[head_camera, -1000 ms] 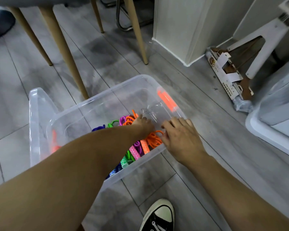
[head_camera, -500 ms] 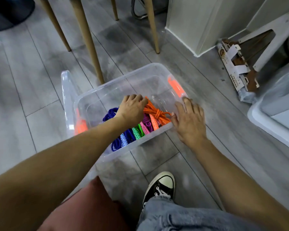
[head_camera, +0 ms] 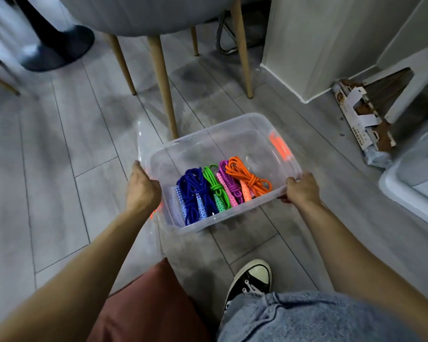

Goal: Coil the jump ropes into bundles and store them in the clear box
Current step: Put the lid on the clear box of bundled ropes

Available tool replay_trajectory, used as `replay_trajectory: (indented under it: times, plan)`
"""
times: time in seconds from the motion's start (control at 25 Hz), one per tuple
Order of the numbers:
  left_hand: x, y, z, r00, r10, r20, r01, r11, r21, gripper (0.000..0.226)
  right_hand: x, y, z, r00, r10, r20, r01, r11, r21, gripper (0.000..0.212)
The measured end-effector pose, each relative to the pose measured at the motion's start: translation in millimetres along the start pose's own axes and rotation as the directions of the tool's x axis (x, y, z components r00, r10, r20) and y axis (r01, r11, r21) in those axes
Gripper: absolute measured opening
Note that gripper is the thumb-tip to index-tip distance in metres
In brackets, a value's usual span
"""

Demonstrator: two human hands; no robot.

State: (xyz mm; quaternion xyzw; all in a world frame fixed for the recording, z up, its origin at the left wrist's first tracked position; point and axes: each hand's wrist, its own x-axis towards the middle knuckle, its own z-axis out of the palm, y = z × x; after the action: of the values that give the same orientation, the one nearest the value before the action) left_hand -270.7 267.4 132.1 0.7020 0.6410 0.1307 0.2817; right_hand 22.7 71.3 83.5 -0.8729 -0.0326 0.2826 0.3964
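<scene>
Both hands grip the clear box (head_camera: 223,126) by its rim. The left hand (head_camera: 141,187) has its fingers curled over the left end, and the right hand (head_camera: 303,190) is clamped on the near right corner, thumb on top and fingers tucked under the lip. Whether the box rests on the floor (head_camera: 59,169) or is lifted off it cannot be told.

Nearest the camera are a knee in blue jeans (head_camera: 307,317), a reddish cushion (head_camera: 146,307) to its left and a black-and-white sneaker (head_camera: 253,277) planted on the grey planks.

Inside the box, four coiled jump ropes lie side by side against the near wall. From left to right they are the blue bundle (head_camera: 192,191), the green bundle (head_camera: 214,183), the purple bundle (head_camera: 226,178) and the orange bundle (head_camera: 245,176). Each is wrapped round its middle, with the patterned handles pointing to the near edge. The far half of the box holds nothing. An orange latch (head_camera: 278,144) sits on the right end.

Beyond the far left corner stand the wooden chair legs (head_camera: 162,82). A white cabinet (head_camera: 319,40) is far right, with a flattened cardboard pack (head_camera: 358,122) beside it.
</scene>
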Motion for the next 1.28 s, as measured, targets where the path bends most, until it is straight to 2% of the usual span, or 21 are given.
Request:
replay_trajectory:
  times: [0.16, 0.28, 0.4, 0.52, 0.64, 0.72, 0.8, 0.92, 0.96, 1.0, 1.08, 1.16, 1.24, 1.28]
  plan:
    - [-18, 11, 16, 0.993, 0.12, 0.02, -0.12, 0.993, 0.016, 0.058, -13, 26, -29, 0.992, 0.069, -0.108, -0.062, 0.996, 0.068, 0.022]
    - [-35, 26, 33, 0.971, 0.229, 0.063, -0.232, 0.971, 0.051, 0.061, -28, 53, -61, 0.971, 0.176, -0.164, -0.133, 0.961, 0.243, 0.021]
    - [-57, 47, 51, 0.913, 0.396, 0.103, -0.403, 0.913, 0.058, 0.068, -39, 89, -90, 0.934, 0.289, -0.209, -0.201, 0.911, 0.361, 0.021]
    - [-85, 73, 68, 0.815, 0.553, 0.172, -0.57, 0.819, 0.068, 0.072, -50, 128, -121, 0.888, 0.372, -0.269, -0.226, 0.864, 0.45, 0.026]
    - [-120, 102, 80, 0.686, 0.698, 0.208, -0.725, 0.679, 0.115, 0.071, -65, 158, -150, 0.846, 0.435, -0.308, -0.237, 0.824, 0.515, 0.027]
    - [-144, 119, 90, 0.549, 0.803, 0.234, -0.836, 0.526, 0.156, 0.069, -76, 173, -172, 0.827, 0.473, -0.304, -0.25, 0.794, 0.554, 0.028]
    - [-161, 135, 101, 0.341, 0.908, 0.243, -0.935, 0.299, 0.192, 0.071, -86, 184, -188, 0.836, 0.483, -0.26, -0.268, 0.773, 0.575, 0.027]
    - [-188, 152, 120, -0.038, 0.947, 0.32, -0.977, -0.102, 0.187, 0.06, -98, 194, -200, 0.834, 0.492, -0.25, -0.244, 0.735, 0.632, 0.017]
    - [-199, 155, 123, -0.135, 0.926, 0.353, -0.967, -0.201, 0.157, 0.061, -97, 200, -200, 0.839, 0.478, -0.259, -0.234, 0.747, 0.622, 0.017]
    - [-209, 156, 129, -0.201, 0.895, 0.398, -0.955, -0.269, 0.123, 0.069, -95, 205, -199, 0.836, 0.476, -0.271, -0.244, 0.767, 0.593, 0.023]
    - [-226, 151, 140, -0.238, 0.84, 0.488, -0.944, -0.319, 0.088, 0.083, -86, 220, -202, 0.824, 0.456, -0.337, -0.225, 0.808, 0.544, 0.039]
    - [-228, 144, 152, -0.207, 0.802, 0.56, -0.951, -0.301, 0.078, 0.089, -92, 209, -212, 0.785, 0.451, -0.424, -0.236, 0.852, 0.468, 0.051]
    - [-223, 141, 159, -0.178, 0.774, 0.607, -0.962, -0.266, 0.057, 0.089, -102, 191, -222, 0.778, 0.357, -0.517, -0.179, 0.915, 0.362, 0.043]
    - [-220, 138, 162, -0.188, 0.765, 0.616, -0.963, -0.265, 0.036, 0.084, -104, 185, -223, 0.793, 0.261, -0.551, -0.116, 0.952, 0.284, 0.042]
